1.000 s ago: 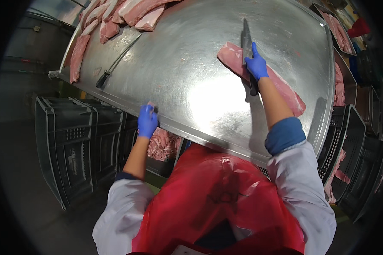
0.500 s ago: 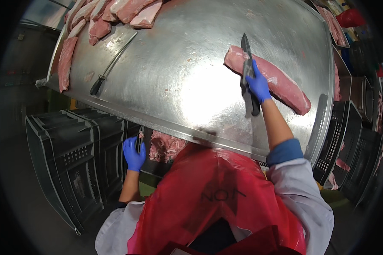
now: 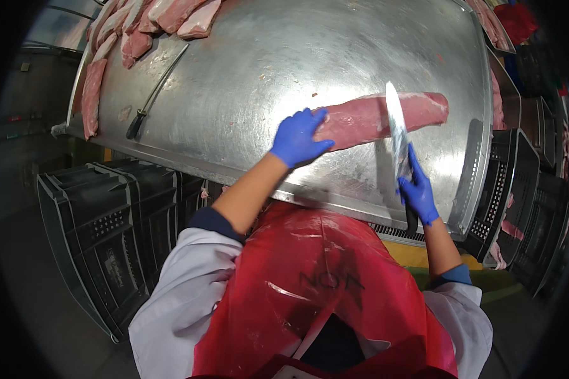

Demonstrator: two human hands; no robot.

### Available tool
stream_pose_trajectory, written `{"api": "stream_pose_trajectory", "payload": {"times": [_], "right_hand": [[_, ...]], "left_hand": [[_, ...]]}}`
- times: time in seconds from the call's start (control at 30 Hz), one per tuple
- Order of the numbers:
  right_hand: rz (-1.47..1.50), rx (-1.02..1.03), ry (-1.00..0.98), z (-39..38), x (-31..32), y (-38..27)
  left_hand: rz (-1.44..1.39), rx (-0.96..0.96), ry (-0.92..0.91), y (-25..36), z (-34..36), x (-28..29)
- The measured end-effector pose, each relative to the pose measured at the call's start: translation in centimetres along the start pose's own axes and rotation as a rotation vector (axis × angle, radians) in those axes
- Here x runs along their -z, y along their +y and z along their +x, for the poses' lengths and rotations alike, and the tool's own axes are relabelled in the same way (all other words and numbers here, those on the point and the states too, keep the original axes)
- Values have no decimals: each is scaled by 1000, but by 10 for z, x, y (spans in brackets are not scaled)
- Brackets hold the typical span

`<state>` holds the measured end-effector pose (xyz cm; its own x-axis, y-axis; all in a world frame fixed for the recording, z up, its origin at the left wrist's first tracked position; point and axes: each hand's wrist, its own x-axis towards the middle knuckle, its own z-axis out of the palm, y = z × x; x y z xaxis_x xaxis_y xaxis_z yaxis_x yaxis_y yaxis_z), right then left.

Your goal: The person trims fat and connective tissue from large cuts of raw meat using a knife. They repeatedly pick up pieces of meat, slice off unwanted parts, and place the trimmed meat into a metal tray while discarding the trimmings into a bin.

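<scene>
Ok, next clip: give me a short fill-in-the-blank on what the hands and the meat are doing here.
1. The left hand rests on the near end of a long strip of ____ meat.
2. The right hand holds a ____ whose blade lies across the strip.
3. Both hands wear ____ gloves.
4. The strip lies on a steel table; more cuts are piled at its far ____ corner.

Missing words: pink; knife; blue; left

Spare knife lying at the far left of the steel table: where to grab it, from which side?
Probably by the dark handle, the end nearest the table's front-left edge, coming from that near edge. The knife lies flat and diagonal, its thin blade running up toward the piled meat cuts, so the handle end is open.
</scene>
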<state>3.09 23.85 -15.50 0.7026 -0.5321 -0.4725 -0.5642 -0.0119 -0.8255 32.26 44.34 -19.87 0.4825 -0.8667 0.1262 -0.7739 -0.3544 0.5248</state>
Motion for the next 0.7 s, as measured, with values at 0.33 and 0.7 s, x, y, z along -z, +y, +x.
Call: {"api": "stream_pose_trajectory", "payload": {"times": [0.33,0.7], "right_hand": [[-248,382,21,105,-141,-19],[-524,306,-220,65,-156,-28]], "left_hand": [[-539,480,52,-38,-20,-42],[-999,364,118,-34,-11,6]]}}
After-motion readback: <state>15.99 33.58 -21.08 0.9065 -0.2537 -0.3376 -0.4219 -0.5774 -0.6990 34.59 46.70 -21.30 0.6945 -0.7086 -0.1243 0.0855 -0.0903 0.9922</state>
